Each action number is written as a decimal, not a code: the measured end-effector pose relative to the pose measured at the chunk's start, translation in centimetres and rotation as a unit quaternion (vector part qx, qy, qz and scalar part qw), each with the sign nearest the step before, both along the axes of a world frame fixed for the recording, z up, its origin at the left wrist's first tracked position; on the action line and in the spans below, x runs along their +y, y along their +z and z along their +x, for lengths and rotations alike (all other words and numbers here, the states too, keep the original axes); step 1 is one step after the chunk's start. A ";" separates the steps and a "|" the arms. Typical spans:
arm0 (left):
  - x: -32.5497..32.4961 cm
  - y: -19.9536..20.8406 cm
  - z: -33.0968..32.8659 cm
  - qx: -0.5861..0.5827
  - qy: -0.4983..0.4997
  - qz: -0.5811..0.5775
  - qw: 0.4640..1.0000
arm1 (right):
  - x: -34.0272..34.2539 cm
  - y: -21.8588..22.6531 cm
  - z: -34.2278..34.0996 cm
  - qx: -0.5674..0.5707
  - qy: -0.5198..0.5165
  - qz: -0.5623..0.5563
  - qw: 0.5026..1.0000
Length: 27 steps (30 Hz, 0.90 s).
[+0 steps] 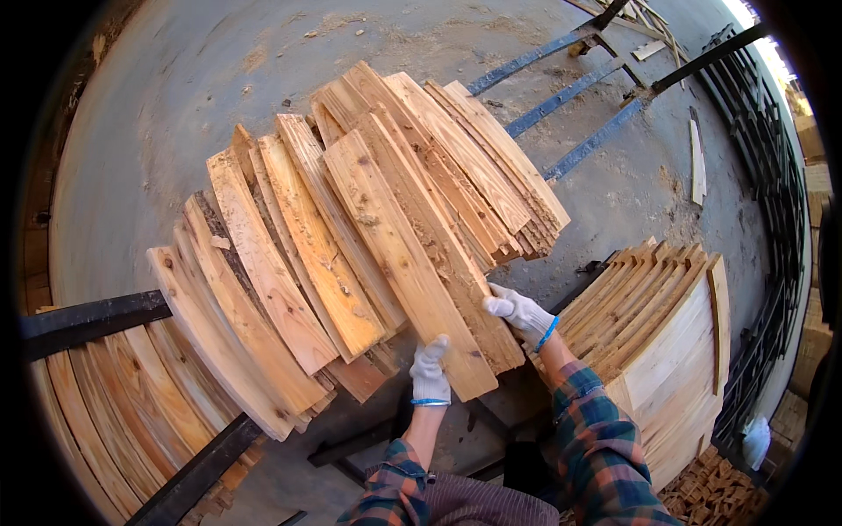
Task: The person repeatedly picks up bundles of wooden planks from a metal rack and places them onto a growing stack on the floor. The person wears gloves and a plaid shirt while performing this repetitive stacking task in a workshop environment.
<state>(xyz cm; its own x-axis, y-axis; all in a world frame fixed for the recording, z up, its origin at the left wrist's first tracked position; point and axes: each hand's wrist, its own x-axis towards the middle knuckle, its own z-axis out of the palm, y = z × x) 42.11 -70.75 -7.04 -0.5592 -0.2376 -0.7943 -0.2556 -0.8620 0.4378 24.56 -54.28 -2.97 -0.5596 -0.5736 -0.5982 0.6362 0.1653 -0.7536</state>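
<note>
- The left hand [430, 373], in a white knit glove with a blue cuff, was closed on the left edge of a knotty plank [408, 267], near its lower end; part of the fingers was hidden.
- The right hand [524, 316], gloved alike, touched the right edge of a rough plank [456, 280] strewn with sawdust; whether its fingers were clamped there could not be told.
- The hands were apart, with the lower ends of both planks between them.
- Both planks lay side by side at a slant, the knotty one on the left, on top of a broad plank pile [285, 254] and covering part of it.
- Close against the rough plank's upper right side, a higher group of boards [474, 167] crowded the space.
- To the right, a squared stack of boards [640, 307] stood just beside the right forearm, hemming in that side.
- At the lower left, two black metal bars [197, 473] jutted toward the pile, with more planks [132, 394] between them.
- Beyond the pile, blue metal rails [574, 95] ran across the grey floor [175, 131], which was dotted with sawdust and chips.
- A pale wood strip [698, 162] lay on the floor near dark metal frames [776, 202] lining the far right.
- Small wood blocks [719, 491] were heaped at the lower right, near a whitish plastic bag [755, 441].
</note>
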 end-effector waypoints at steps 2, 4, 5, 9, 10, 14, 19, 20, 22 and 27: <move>-1.7 7.0 0.2 -0.042 -0.034 0.069 0.996 | -0.7 4.1 1.6 -0.055 0.013 -0.050 0.997; -2.9 12.9 4.5 -0.047 -0.026 0.140 0.989 | -0.2 8.5 5.7 -0.122 0.006 -0.052 0.991; -3.6 15.6 7.2 -0.050 -0.065 0.148 0.986 | 0.8 10.5 8.2 -0.148 0.014 -0.039 0.988; -4.8 20.4 4.6 -0.076 -0.128 0.084 0.985 | -0.8 14.9 10.2 -0.219 -0.110 -0.080 0.966; -5.6 19.6 4.4 -0.102 -0.130 0.089 0.982 | -1.8 14.9 10.9 -0.222 -0.114 -0.108 0.962; -4.2 20.9 4.3 -0.071 -0.193 -0.039 0.978 | -1.1 13.4 12.2 -0.191 -0.158 -0.166 0.954; -0.2 25.7 3.7 -0.008 -0.287 -0.081 0.954 | 2.2 11.5 18.8 -0.093 -0.266 -0.211 0.936; 1.2 26.6 3.0 0.015 -0.326 -0.093 0.941 | 4.0 13.7 18.4 -0.070 -0.286 -0.223 0.929; 5.3 28.4 1.4 0.063 -0.390 -0.108 0.912 | 9.1 18.8 17.8 -0.019 -0.339 -0.223 0.914; 20.4 30.9 -2.7 0.169 -0.522 -0.049 0.835 | 23.4 24.7 20.3 0.075 -0.498 -0.204 0.839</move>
<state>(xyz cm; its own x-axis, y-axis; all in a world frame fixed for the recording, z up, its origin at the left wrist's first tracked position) 39.39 -50.34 23.83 -0.6906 0.4636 -0.5551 -0.6924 -0.2023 0.6925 44.85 -30.89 21.73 -0.9349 0.0833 -0.3450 0.1982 -0.6839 -0.7021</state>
